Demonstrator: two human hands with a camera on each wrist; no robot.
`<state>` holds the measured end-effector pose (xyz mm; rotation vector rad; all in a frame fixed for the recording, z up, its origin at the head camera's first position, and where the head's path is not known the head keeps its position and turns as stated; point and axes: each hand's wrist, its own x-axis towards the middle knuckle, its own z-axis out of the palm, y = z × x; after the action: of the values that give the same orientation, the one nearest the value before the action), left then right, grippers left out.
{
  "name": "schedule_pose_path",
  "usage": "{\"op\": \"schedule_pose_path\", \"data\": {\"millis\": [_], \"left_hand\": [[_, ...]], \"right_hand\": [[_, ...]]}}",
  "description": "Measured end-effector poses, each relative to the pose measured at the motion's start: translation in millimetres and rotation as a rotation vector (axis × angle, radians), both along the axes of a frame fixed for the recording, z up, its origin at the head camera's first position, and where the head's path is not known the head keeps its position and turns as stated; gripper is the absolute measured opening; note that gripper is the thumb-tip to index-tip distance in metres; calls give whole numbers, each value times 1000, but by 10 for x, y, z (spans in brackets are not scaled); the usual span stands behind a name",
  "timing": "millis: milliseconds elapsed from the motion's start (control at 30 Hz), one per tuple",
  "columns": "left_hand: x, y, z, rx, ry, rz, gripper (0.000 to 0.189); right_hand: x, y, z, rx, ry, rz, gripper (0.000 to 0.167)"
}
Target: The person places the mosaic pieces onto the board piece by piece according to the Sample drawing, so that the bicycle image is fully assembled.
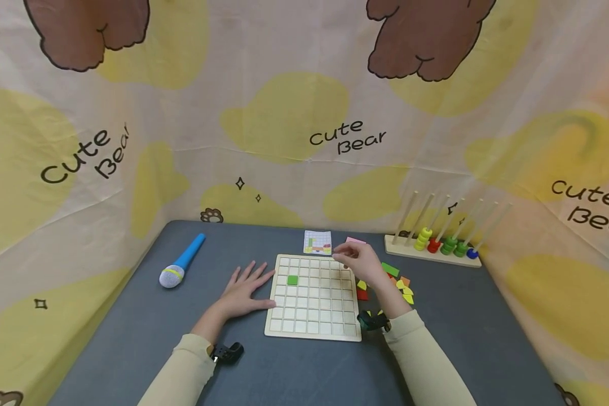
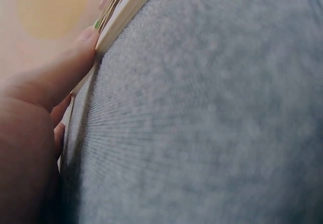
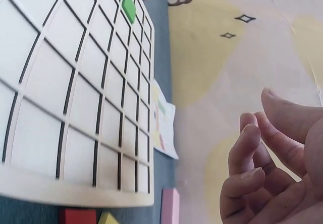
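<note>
Forward-down head view, 2 close wrist views, shared grid board

Black handwritten-style lettering on the cream, yellow-patched fabric backdrop reads "Cute Bear" beyond the right fingers; the same words stand well left of the left fingers, and "Cute Bea", cut off, well right of the right fingers.
</note>
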<state>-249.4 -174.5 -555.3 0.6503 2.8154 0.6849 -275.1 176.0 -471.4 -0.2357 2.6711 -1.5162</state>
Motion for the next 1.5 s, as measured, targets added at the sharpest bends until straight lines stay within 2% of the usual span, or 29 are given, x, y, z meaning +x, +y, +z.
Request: {"op": "schedule_pose_path", "data": {"millis": [267, 700, 967, 1167, 1333, 1500], "left_hand": [[18, -22, 22, 3, -4, 8, 90], [26, -20, 6, -2, -3, 15, 90], [49, -27, 28, 16, 9, 11, 90], [49, -20, 22, 14, 7, 12, 90], [47, -18, 16, 4, 9, 12, 90], [35, 4, 38, 6, 1, 12, 90]], "right_hand": [[9, 253, -65, 7, -24, -71, 28], [43, 663, -83, 28, -73, -155, 37], [4, 952, -189, 56, -118, -215, 40], [43, 1103, -226, 45, -178, -270, 43], [42, 1206, -274, 53, -196, -280, 43], [31, 1329, -346, 130, -178, -276, 40]]}}
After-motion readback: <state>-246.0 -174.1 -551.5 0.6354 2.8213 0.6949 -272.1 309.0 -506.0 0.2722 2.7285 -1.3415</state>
